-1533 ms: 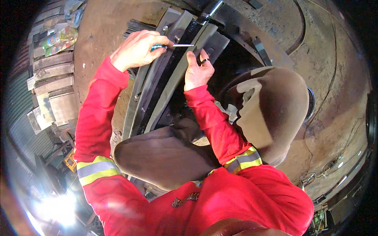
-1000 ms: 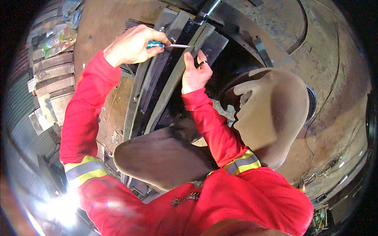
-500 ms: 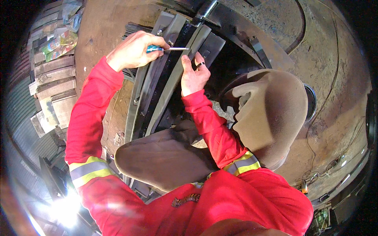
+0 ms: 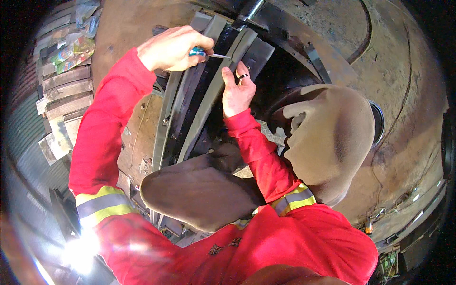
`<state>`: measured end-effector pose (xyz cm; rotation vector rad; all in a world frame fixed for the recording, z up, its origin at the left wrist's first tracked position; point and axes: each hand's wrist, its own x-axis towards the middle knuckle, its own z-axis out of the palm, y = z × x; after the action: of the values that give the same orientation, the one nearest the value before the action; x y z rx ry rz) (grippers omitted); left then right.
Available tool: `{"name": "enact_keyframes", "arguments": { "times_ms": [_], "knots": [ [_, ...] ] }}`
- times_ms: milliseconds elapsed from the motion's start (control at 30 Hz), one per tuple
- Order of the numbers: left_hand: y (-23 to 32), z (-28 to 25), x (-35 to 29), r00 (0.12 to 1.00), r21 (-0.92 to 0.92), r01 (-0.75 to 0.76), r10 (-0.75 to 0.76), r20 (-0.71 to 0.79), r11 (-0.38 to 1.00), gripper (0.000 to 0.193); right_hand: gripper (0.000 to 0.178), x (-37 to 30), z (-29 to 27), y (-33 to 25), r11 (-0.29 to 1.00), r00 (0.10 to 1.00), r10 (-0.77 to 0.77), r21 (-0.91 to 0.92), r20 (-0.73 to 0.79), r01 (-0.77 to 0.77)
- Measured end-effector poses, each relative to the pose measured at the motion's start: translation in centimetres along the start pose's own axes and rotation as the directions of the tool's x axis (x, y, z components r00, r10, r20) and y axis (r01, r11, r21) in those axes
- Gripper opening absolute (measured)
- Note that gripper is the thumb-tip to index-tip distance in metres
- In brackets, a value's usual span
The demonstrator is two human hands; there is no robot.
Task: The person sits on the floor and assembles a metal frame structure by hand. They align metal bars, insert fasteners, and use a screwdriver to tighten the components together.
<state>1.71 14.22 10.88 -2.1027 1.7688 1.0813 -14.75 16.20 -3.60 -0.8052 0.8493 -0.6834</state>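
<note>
My left hand (image 4: 173, 49) is closed around the blue handle of a screwdriver (image 4: 197, 51). Its thin shaft points right, and the tip lies over a long grey metal bar (image 4: 203, 102). Just below the tip, my right hand (image 4: 239, 92) is at the right-hand side of this metalwork, with a dark ring on one finger. Its thumb and a finger reach up on either side of a bar edge and seem to grip it; the other fingers are hidden. Parallel to the first, another metal bar (image 4: 202, 35) runs under my left hand, with a black gap between.
A dark crossbeam (image 4: 278, 26) meets the bars at the far end. My brown-trousered knees (image 4: 327, 128) flank the metalwork. Stacked flat boards (image 4: 69, 92) and a plastic bag (image 4: 76, 51) lie at the left. Cables (image 4: 403, 102) cross the brown floor at right.
My left hand has moved right and slightly up with the screwdriver, and the handle has shifted closer to the bar. My right hand has barely moved.
</note>
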Motion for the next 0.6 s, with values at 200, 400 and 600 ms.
{"name": "enact_keyframes", "arguments": {
  "times_ms": [200,400,600],
  "knots": [
    [-0.3,0.5,0.2,0.999,-0.002,-0.018,0.018,-0.027,1.0,0.017,0.039,-0.3,0.7,-0.6,0.981,0.995,0.098,0.171,-0.025,-0.092],
    [0.1,0.4,0.6,0.998,0.18,-0.023,0.034,-0.06,0.983,0.021,0.051,-0.7,0.8,-1.2,0.982,0.991,0.133,0.142,-0.026,-0.128],
    [0.3,0.0,0.9,0.999,0.121,-0.031,0.036,-0.036,0.992,0.019,0.051,-1.2,0.6,-1.4,0.989,0.995,0.097,0.112,-0.001,-0.096]
  ]
}}
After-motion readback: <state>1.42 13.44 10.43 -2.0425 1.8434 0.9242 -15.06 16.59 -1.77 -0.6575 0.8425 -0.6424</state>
